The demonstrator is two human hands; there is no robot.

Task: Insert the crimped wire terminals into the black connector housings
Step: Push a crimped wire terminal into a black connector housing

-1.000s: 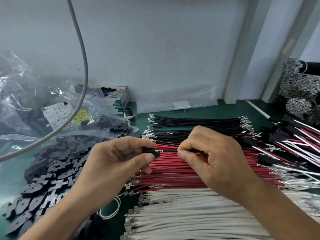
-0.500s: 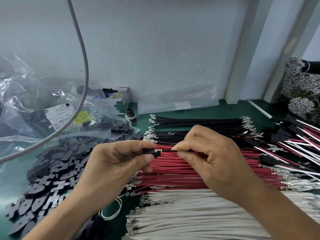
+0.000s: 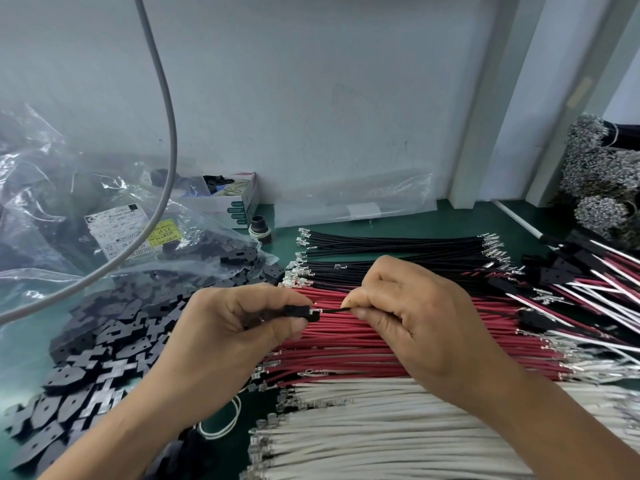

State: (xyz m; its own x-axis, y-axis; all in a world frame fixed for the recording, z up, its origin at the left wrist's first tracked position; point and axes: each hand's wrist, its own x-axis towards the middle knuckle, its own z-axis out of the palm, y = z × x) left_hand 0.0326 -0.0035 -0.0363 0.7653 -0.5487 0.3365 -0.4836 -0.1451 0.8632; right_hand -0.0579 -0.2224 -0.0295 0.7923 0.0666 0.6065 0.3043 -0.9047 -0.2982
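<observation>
Pinching a black connector housing in the left hand, opening facing right. Gripping a black wire between right hand thumb and forefinger, axis level, silver terminal just at the housing mouth.

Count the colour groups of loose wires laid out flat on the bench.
3: black wires farthest back, red wires in the middle, white wires nearest. The hands cover part of each group.
</observation>
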